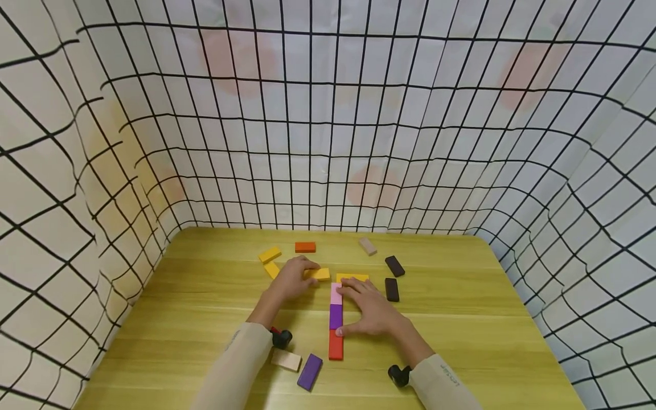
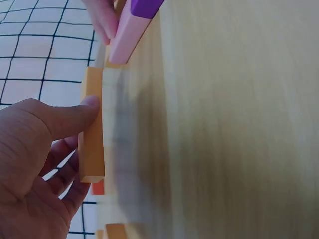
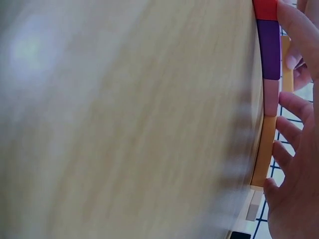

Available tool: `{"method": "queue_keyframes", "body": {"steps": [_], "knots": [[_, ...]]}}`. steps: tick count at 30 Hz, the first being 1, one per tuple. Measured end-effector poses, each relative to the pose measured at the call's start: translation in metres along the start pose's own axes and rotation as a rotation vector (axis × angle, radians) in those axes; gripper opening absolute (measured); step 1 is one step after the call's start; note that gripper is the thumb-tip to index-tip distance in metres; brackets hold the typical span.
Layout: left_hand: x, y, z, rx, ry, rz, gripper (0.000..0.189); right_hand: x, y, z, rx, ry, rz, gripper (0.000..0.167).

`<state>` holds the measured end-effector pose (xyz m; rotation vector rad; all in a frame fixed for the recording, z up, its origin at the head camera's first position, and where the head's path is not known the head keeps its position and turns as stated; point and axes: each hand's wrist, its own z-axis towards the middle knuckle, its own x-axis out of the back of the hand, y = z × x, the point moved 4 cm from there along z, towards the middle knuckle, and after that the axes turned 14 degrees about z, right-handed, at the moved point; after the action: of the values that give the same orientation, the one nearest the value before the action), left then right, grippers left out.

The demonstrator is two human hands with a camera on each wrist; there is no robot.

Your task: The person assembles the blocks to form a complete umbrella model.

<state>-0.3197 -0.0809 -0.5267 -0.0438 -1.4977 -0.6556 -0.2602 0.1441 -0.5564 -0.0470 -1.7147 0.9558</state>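
My left hand (image 1: pixel 291 280) pinches a yellow block (image 2: pixel 92 129) between thumb and fingers; in the head view it is just left of the row's far end. A line of touching blocks runs away from me: red (image 1: pixel 335 346), purple (image 1: pixel 335 316) and pink (image 1: pixel 336 292). Across its far end, pointing right, lies another yellow block (image 1: pixel 359 278). My right hand (image 1: pixel 373 310) rests along this row with its fingers spread. Its thumb touches near where red meets purple, and the fingertips touch the pink and yellow blocks.
Two yellow blocks (image 1: pixel 269 254) and an orange block (image 1: pixel 305 247) lie at the back left. A beige block (image 1: pixel 367 246) and two black blocks (image 1: pixel 392 290) are at the right. Nearer me are a cream block (image 1: pixel 286 360) and a purple block (image 1: pixel 310 372). Black wire grid (image 1: pixel 328 119) surrounds the table.
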Motion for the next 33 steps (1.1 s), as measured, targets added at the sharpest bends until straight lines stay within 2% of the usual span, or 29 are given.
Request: {"method": "queue_keyframes", "body": {"steps": [10,15,33], "knots": [[-0.017,-0.001,0.007,0.017,-0.057,-0.018,0.032,-0.002,0.0,0.001,0.032,0.009,-0.019,0.105],[-0.019,0.003,0.008,0.002,-0.066,-0.029,0.032,-0.001,0.0,0.001,0.035,0.012,-0.018,0.104],[-0.025,0.009,0.006,-0.043,-0.031,0.021,0.032,0.0,-0.002,0.0,0.039,0.006,-0.011,0.104]]}}
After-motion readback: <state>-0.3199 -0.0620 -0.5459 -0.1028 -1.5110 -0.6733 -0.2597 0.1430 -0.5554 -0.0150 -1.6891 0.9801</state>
